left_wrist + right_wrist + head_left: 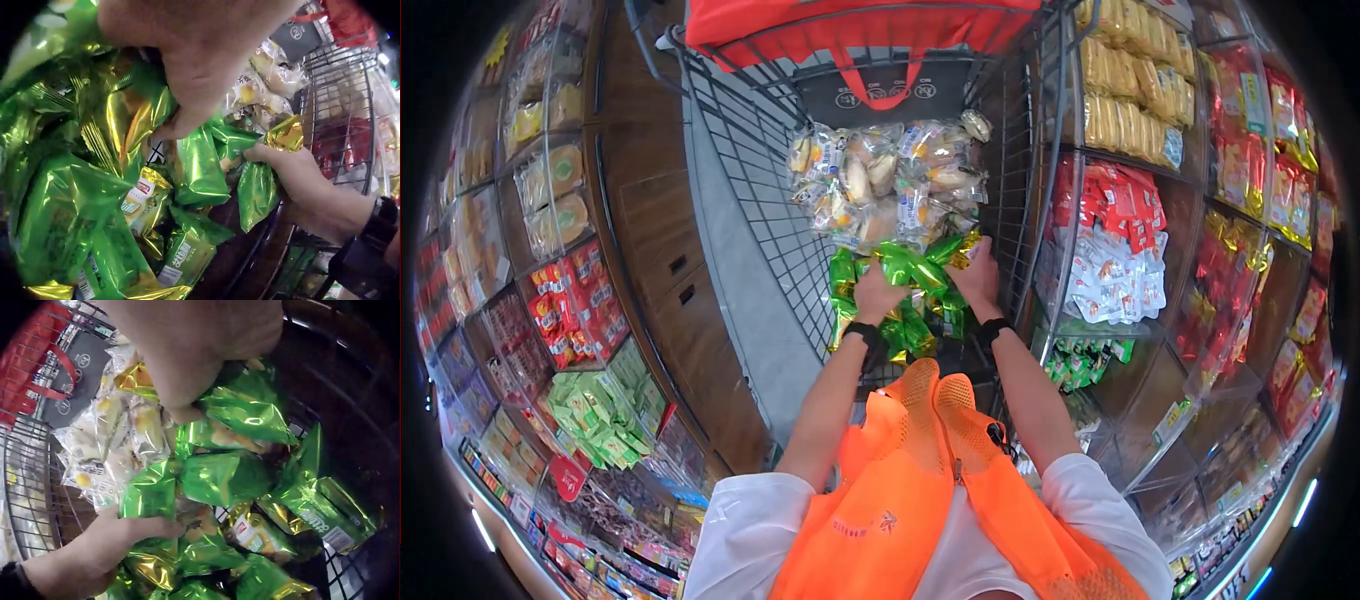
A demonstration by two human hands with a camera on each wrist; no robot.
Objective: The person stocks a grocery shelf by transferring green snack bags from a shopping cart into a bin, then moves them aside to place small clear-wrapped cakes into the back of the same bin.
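Note:
Shiny green and gold packets [915, 330] lie in the near part of a wire shopping cart. Among them, on the left, is my left hand [881, 292]; in the right wrist view its thumb and fingers [150, 529] grip a green packet [149, 490]. My right hand [977, 276] is at the right side of the pile, holding packets, with a gold packet end [286, 134] beside its fingers in the left wrist view. Beyond both hands, clear-wrapped buns [890, 180] fill the middle of the cart. The packets partly hide the fingertips.
A red bag [850, 22] and a dark panel [890, 98] are at the cart's far end. Wire sides [745, 190] rise around the goods. Shelves of packaged food stand on both sides, with white packets [1115, 275] at right and pale green packets [600, 415] at left.

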